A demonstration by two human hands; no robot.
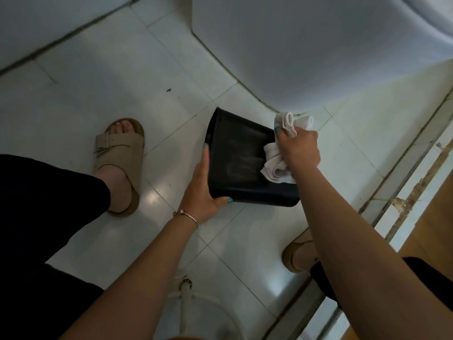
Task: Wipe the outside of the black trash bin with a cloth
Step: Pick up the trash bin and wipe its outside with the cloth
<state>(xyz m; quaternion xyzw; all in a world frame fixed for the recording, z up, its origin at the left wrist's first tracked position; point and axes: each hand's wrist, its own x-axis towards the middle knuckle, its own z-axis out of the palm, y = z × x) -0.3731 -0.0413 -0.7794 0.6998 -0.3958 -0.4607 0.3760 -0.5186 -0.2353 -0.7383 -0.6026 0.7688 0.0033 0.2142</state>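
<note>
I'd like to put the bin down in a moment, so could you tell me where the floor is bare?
Bare tile lies between the left sandal and the trash bin, and beyond it toward the wall. It is crowded on the right, where the cloth and right hand sit near the white fixture.

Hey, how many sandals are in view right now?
2. One tan sandal is on the tile floor left of the black trash bin; the other sandal is lower right, mostly hidden behind the right forearm.
</note>
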